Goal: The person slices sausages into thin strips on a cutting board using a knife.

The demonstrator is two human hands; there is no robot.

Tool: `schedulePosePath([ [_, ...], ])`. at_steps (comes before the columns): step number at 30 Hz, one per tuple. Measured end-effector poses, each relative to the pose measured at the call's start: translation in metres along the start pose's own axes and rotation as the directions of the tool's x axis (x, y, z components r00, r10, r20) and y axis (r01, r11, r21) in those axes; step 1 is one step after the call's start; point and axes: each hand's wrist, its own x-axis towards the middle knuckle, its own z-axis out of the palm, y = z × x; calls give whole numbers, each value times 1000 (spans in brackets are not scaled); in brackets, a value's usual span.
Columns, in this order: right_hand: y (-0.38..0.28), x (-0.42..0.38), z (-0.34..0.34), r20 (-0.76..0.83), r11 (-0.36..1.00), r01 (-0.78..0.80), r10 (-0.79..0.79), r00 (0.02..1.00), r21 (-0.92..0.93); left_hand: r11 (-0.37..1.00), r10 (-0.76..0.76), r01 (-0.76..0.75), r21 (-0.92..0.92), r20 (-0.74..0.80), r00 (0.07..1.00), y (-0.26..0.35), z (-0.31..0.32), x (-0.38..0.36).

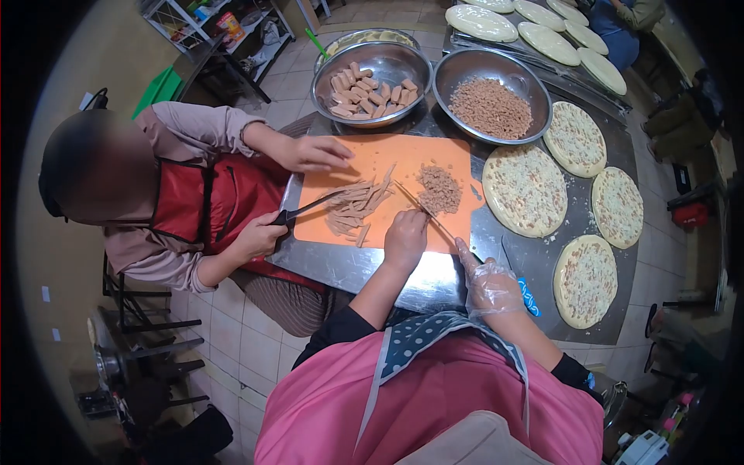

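Note:
My right hand (494,285), in a clear plastic glove, grips a knife (439,223) whose blade lies slanted over the orange cutting board (372,147). My bare left hand (406,239) is closed on the board beside the blade; what its fingers hold, if anything, is hidden. Just past the blade sits a heap of small diced sausage-like meat (440,191). To the left lie long meat strips (358,203). A person across the corner holds another knife (314,204) by its black handle, with the other hand (316,153) above the board.
Behind the board stand a steel bowl (322,97) of thick meat pieces and a second bowl (542,124) of diced meat. Several topped round doughs (525,191) lie at right, plain ones (482,23) farther back. A blue-patterned object (528,296) lies by my right hand.

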Motion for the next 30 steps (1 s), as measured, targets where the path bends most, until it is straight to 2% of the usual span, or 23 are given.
schedulePosePath([
  [2,-4,1,-2,64,999,-31,28,998,34,999,12,-13,-34,-46,999,0,2,0],
  [6,0,22,29,54,998,-16,13,998,61,996,30,-40,-85,-117,993,-3,5,-2],
  [8,1,33,29,39,982,8,-15,999,188,994,45,-58,-90,-145,988,-3,5,-3],
  [11,7,42,30,17,969,-8,4,1000,249,993,63,-80,-90,-178,982,-3,3,-5],
  [20,2,6,3,81,1000,-5,5,997,0,993,-1,-20,-114,-176,984,-4,3,-1],
  [24,1,14,12,143,995,-35,22,989,93,994,-6,-13,-111,-165,986,-5,1,-1],
  [28,8,36,28,97,989,-30,15,995,147,990,-6,-23,-141,-199,980,-2,0,1],
  [30,6,35,23,94,981,-34,16,995,191,992,-29,10,-129,-149,988,-3,-2,0],
])
